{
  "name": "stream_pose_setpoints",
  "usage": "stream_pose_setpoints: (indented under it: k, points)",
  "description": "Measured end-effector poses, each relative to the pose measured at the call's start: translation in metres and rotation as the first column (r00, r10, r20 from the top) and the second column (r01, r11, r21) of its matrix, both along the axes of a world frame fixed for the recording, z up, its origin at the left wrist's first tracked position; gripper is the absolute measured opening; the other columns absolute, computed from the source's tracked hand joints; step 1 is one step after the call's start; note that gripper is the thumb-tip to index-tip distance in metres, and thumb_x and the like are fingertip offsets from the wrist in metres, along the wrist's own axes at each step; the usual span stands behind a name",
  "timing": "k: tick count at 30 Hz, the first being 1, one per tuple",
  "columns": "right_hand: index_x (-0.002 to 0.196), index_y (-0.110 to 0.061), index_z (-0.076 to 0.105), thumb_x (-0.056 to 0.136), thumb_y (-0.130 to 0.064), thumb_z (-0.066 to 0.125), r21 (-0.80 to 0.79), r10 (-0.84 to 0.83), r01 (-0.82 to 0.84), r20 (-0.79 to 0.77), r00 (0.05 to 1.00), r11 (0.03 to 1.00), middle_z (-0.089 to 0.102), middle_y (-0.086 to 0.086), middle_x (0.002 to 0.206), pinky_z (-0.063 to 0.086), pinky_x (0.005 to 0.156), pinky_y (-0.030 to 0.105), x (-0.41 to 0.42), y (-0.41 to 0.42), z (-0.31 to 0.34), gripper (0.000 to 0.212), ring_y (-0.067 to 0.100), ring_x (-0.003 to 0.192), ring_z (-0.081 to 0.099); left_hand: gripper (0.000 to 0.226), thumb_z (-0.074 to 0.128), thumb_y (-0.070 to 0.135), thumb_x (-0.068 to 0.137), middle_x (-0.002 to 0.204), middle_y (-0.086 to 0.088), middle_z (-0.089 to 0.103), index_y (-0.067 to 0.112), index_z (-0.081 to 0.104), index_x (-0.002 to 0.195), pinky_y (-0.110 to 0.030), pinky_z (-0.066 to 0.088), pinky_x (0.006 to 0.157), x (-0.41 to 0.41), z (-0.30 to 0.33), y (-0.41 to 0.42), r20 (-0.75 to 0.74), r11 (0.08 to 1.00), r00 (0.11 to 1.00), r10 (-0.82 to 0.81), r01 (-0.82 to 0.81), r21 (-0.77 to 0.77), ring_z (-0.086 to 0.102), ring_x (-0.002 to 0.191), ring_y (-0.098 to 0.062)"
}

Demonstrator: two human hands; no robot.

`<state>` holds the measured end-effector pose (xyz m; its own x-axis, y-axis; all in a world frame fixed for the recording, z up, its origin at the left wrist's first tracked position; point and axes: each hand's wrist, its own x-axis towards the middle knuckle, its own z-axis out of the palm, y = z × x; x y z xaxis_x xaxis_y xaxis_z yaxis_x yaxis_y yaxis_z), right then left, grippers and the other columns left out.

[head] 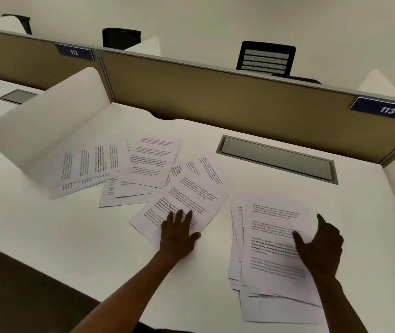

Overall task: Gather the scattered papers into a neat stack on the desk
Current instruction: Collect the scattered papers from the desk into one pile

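On a white desk (47, 236), printed papers (143, 164) lie fanned and overlapping at the left and centre, thin, light sheets likely to slide and bend easily. The person's left hand (178, 233) presses flat, fingers straight, on the nearest loose sheet (182, 203), best dragged by its near edge. Farther right, the right hand (321, 248), fingers loosely spread and clasping nothing, rests on a rough stack (273, 248).

Left hand (178, 233) flat, fingers spread, right hand (321, 248) relaxed, thumb out
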<state>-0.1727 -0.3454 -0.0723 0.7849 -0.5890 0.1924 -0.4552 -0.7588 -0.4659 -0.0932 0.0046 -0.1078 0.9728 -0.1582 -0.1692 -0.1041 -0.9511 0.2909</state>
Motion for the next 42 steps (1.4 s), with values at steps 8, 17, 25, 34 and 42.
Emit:
stream_pose_setpoints:
  k: [8, 17, 25, 34, 42]
  points:
    - [0.130, -0.032, 0.054, 0.075, -0.044, 0.081, 0.737, 0.272, -0.182, -0.003, 0.962, 0.651, 0.070, -0.001, 0.106, 0.062, 0.072, 0.036, 0.024, 0.123, 0.011, 0.063, 0.014, 0.080, 0.073, 0.073, 0.048, 0.052, 0.095, 0.155, -0.002, 0.039, 0.025, 0.023, 0.157, -0.042, 0.033, 0.114, 0.003, 0.004, 0.001, 0.071, 1.000, 0.997, -0.001, 0.000, 0.013, 0.034, 0.141, -0.027]
    - [0.126, -0.021, 0.052, 0.075, -0.045, 0.081, 0.991, 0.227, 0.026, -0.055, 0.972, 0.129, 0.073, 0.011, 0.102, 0.062, 0.069, 0.037, 0.060, 0.192, -0.001, 0.064, 0.024, 0.079, 0.074, 0.072, 0.060, 0.052, 0.091, 0.153, -0.002, 0.046, 0.021, 0.037, 0.152, -0.039, 0.038, 0.115, -0.008, 0.022, 0.000, 0.068, 0.939, 0.994, 0.085, -0.057, -0.339, 0.044, 0.139, -0.021]
    - [0.131, -0.019, 0.056, 0.087, -0.007, 0.068, 0.883, 0.084, -0.111, 0.082, 0.993, 0.455, 0.066, 0.011, 0.123, 0.059, 0.084, 0.052, 0.060, 0.173, -0.009, 0.048, 0.027, 0.105, 0.064, 0.061, 0.062, 0.049, 0.092, 0.143, -0.001, 0.056, 0.019, 0.050, 0.144, -0.036, 0.042, 0.113, 0.014, 0.037, 0.006, 0.083, 0.850, 0.996, 0.011, 0.035, -0.526, 0.052, 0.132, -0.018]
    - [0.138, -0.016, 0.047, 0.086, -0.004, 0.071, 0.878, 0.027, -0.119, 0.121, 0.992, 0.464, 0.060, 0.003, 0.126, 0.051, 0.097, 0.046, 0.050, 0.085, 0.010, 0.058, 0.024, 0.109, 0.059, 0.068, 0.039, 0.043, 0.103, 0.168, -0.007, 0.005, 0.021, 0.009, 0.159, -0.048, 0.011, 0.124, 0.067, 0.014, 0.032, -0.109, 0.992, 0.990, -0.089, 0.098, 0.079, 0.004, 0.155, -0.026]
    - [0.140, -0.022, 0.042, 0.087, -0.006, 0.071, 0.835, 0.016, -0.068, 0.071, 0.997, 0.546, 0.059, 0.009, 0.134, 0.053, 0.095, 0.047, 0.041, 0.063, -0.005, 0.062, 0.023, 0.104, 0.059, 0.057, 0.030, 0.037, 0.104, 0.148, -0.018, 0.046, 0.013, 0.023, 0.156, -0.054, 0.010, 0.122, 0.036, 0.003, 0.025, 0.109, 0.922, 0.981, -0.161, 0.110, 0.372, 0.049, 0.130, -0.036]
